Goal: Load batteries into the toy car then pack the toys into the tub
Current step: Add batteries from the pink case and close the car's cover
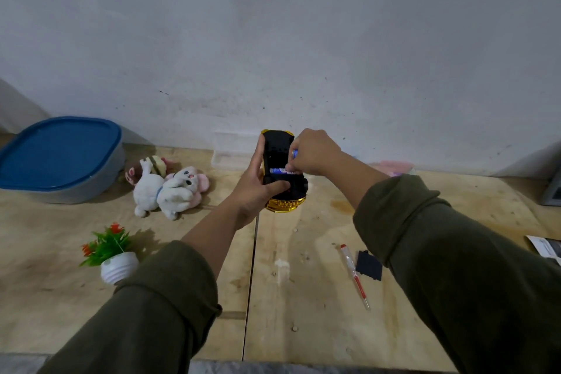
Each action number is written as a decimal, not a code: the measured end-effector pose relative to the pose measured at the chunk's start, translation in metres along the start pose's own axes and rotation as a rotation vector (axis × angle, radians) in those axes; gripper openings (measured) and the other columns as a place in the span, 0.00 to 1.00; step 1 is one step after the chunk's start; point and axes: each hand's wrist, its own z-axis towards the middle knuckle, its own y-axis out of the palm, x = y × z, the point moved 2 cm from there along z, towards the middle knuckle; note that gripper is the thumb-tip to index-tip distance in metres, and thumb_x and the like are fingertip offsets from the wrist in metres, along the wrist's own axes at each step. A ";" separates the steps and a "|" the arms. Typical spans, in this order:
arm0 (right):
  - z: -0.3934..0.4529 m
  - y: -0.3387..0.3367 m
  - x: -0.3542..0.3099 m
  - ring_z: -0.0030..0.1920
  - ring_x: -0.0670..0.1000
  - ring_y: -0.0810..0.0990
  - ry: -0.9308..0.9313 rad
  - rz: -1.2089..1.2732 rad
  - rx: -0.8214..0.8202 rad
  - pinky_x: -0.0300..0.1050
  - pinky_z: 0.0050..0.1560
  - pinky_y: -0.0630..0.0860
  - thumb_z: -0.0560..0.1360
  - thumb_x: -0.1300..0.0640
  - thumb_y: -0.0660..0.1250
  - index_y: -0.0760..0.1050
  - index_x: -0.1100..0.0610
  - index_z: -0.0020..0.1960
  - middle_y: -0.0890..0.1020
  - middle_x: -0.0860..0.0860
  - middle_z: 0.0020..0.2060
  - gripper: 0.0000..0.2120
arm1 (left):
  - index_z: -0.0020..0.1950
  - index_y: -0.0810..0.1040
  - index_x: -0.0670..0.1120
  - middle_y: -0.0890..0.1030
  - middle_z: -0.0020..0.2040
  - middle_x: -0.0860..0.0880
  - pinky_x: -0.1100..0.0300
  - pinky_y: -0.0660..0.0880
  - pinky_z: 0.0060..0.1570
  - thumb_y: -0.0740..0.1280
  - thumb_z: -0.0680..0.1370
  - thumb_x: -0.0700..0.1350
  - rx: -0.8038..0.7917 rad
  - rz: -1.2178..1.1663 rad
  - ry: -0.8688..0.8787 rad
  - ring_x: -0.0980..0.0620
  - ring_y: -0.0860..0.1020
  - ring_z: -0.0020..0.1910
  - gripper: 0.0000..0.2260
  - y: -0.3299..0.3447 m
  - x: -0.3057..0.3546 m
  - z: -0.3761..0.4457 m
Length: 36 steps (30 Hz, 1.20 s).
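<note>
The left hand (253, 184) grips one upturned toy car (280, 161) while the right hand (314, 151) pinches one of two batteries (280, 171) (two plush toys (170, 188), one lidded tub (60, 158) nearby).

Bench (303, 297): pale plywood panels with a dark seam between them, set against a scuffed white wall (273, 24). Potted artificial plant (113, 255): white ribbed pot, green leaves, red flowers, tilted at near left. Printed paper (546, 247): at right edge, partly out of view. Grey object (552, 188): at far right edge, identity cannot be determined
</note>
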 end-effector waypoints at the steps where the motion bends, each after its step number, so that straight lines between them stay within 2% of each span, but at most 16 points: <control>1: -0.001 0.001 -0.002 0.54 0.56 0.77 -0.028 -0.055 -0.027 0.45 0.46 0.71 0.72 0.52 0.70 0.81 0.59 0.51 0.80 0.56 0.51 0.12 | 0.75 0.48 0.67 0.76 0.64 0.49 0.44 0.71 0.65 0.65 0.75 0.29 -0.009 -0.031 -0.015 0.45 0.77 0.62 0.44 0.000 -0.003 -0.001; 3: -0.001 -0.002 -0.005 0.50 0.55 0.77 -0.067 -0.018 0.002 0.44 0.43 0.69 0.74 0.50 0.67 0.81 0.58 0.49 0.79 0.56 0.49 0.12 | 0.75 0.49 0.68 0.75 0.66 0.45 0.45 0.72 0.63 0.64 0.76 0.29 -0.032 -0.094 -0.039 0.43 0.77 0.62 0.43 0.002 -0.004 0.000; 5: -0.002 -0.010 -0.011 0.42 0.52 0.75 -0.073 0.220 0.137 0.41 0.38 0.68 0.77 0.47 0.62 0.77 0.58 0.43 0.78 0.54 0.43 0.15 | 0.75 0.49 0.67 0.75 0.66 0.46 0.46 0.74 0.61 0.64 0.76 0.29 -0.071 -0.107 -0.048 0.42 0.77 0.62 0.43 0.005 0.002 0.002; 7: -0.003 -0.013 -0.016 0.37 0.49 0.73 -0.075 0.524 0.281 0.38 0.35 0.67 0.79 0.46 0.59 0.73 0.57 0.42 0.76 0.50 0.36 0.16 | 0.75 0.49 0.66 0.75 0.63 0.51 0.45 0.74 0.61 0.64 0.76 0.29 -0.099 -0.116 -0.041 0.42 0.77 0.61 0.43 0.010 0.008 0.003; 8: -0.005 -0.014 -0.018 0.35 0.47 0.72 -0.088 0.592 0.319 0.37 0.34 0.66 0.79 0.46 0.57 0.70 0.56 0.42 0.74 0.48 0.34 0.15 | 0.76 0.49 0.66 0.75 0.62 0.52 0.44 0.74 0.61 0.64 0.76 0.29 -0.111 -0.121 -0.035 0.42 0.77 0.61 0.43 0.012 0.011 0.004; 12: -0.006 -0.005 -0.019 0.33 0.44 0.70 -0.127 0.672 0.326 0.33 0.33 0.66 0.81 0.48 0.52 0.65 0.53 0.40 0.70 0.47 0.32 0.14 | 0.75 0.51 0.66 0.70 0.70 0.47 0.43 0.73 0.63 0.66 0.74 0.29 -0.185 -0.103 -0.032 0.41 0.76 0.63 0.43 0.018 0.013 0.002; 15: -0.005 -0.005 -0.016 0.33 0.44 0.69 -0.115 0.749 0.374 0.31 0.33 0.67 0.82 0.48 0.50 0.65 0.56 0.44 0.70 0.47 0.33 0.14 | 0.75 0.50 0.66 0.68 0.70 0.50 0.45 0.73 0.63 0.65 0.75 0.29 -0.180 -0.112 -0.049 0.42 0.76 0.63 0.43 0.021 0.013 0.002; 19: -0.002 -0.010 -0.011 0.34 0.45 0.69 -0.086 0.789 0.388 0.36 0.36 0.67 0.81 0.46 0.50 0.65 0.58 0.45 0.69 0.47 0.33 0.16 | 0.75 0.50 0.66 0.69 0.70 0.49 0.47 0.74 0.62 0.65 0.75 0.29 -0.196 -0.099 -0.059 0.43 0.76 0.63 0.43 0.021 0.009 0.003; 21: 0.001 -0.015 -0.006 0.33 0.45 0.69 -0.059 0.762 0.394 0.38 0.35 0.66 0.81 0.46 0.53 0.66 0.58 0.44 0.70 0.47 0.32 0.16 | 0.75 0.50 0.66 0.70 0.71 0.47 0.47 0.74 0.62 0.66 0.74 0.30 -0.184 -0.112 -0.065 0.43 0.76 0.63 0.44 0.019 0.006 0.005; 23: 0.002 -0.019 0.001 0.34 0.46 0.70 -0.047 0.647 0.369 0.38 0.34 0.66 0.78 0.45 0.61 0.69 0.58 0.43 0.72 0.47 0.33 0.15 | 0.75 0.51 0.66 0.70 0.71 0.46 0.46 0.73 0.63 0.69 0.71 0.32 -0.170 -0.115 -0.053 0.43 0.76 0.64 0.45 0.016 0.005 0.006; 26: -0.002 -0.016 0.009 0.37 0.47 0.74 -0.092 0.473 0.211 0.36 0.33 0.68 0.69 0.44 0.72 0.75 0.56 0.42 0.76 0.48 0.37 0.16 | 0.75 0.51 0.65 0.70 0.70 0.45 0.46 0.72 0.64 0.70 0.70 0.33 -0.141 -0.089 -0.010 0.43 0.75 0.64 0.45 0.010 0.005 0.008; 28: -0.008 -0.011 0.010 0.38 0.47 0.73 -0.127 0.367 0.108 0.36 0.32 0.66 0.65 0.45 0.75 0.76 0.55 0.44 0.74 0.45 0.35 0.17 | 0.76 0.48 0.64 0.70 0.69 0.47 0.48 0.72 0.64 0.69 0.72 0.32 -0.098 -0.066 0.002 0.46 0.76 0.63 0.45 0.005 0.007 0.009; 30: -0.012 -0.008 0.009 0.38 0.47 0.72 -0.166 0.303 0.057 0.36 0.31 0.65 0.67 0.47 0.75 0.75 0.55 0.50 0.73 0.43 0.34 0.17 | 0.76 0.47 0.64 0.71 0.67 0.49 0.50 0.72 0.64 0.69 0.72 0.34 -0.069 -0.037 0.007 0.47 0.76 0.63 0.46 0.002 0.007 0.009; 32: -0.013 -0.007 0.009 0.42 0.49 0.73 -0.202 0.240 0.041 0.35 0.32 0.66 0.71 0.51 0.72 0.75 0.54 0.55 0.76 0.47 0.39 0.15 | 0.77 0.46 0.63 0.73 0.64 0.52 0.49 0.71 0.65 0.68 0.74 0.32 -0.050 -0.021 0.010 0.47 0.76 0.63 0.45 0.000 0.006 0.008; 34: -0.011 -0.008 0.008 0.44 0.50 0.73 -0.211 0.191 0.036 0.37 0.35 0.68 0.74 0.56 0.68 0.76 0.54 0.57 0.77 0.50 0.45 0.12 | 0.77 0.46 0.63 0.75 0.62 0.54 0.47 0.69 0.67 0.66 0.75 0.31 -0.040 -0.011 0.008 0.46 0.76 0.63 0.44 -0.001 0.005 0.007; 36: -0.008 -0.013 0.006 0.46 0.51 0.74 -0.224 0.146 0.037 0.39 0.40 0.70 0.76 0.56 0.63 0.77 0.54 0.56 0.79 0.53 0.50 0.10 | 0.76 0.46 0.63 0.76 0.62 0.52 0.46 0.69 0.67 0.66 0.75 0.30 -0.039 -0.008 -0.002 0.45 0.77 0.63 0.44 0.001 0.005 0.006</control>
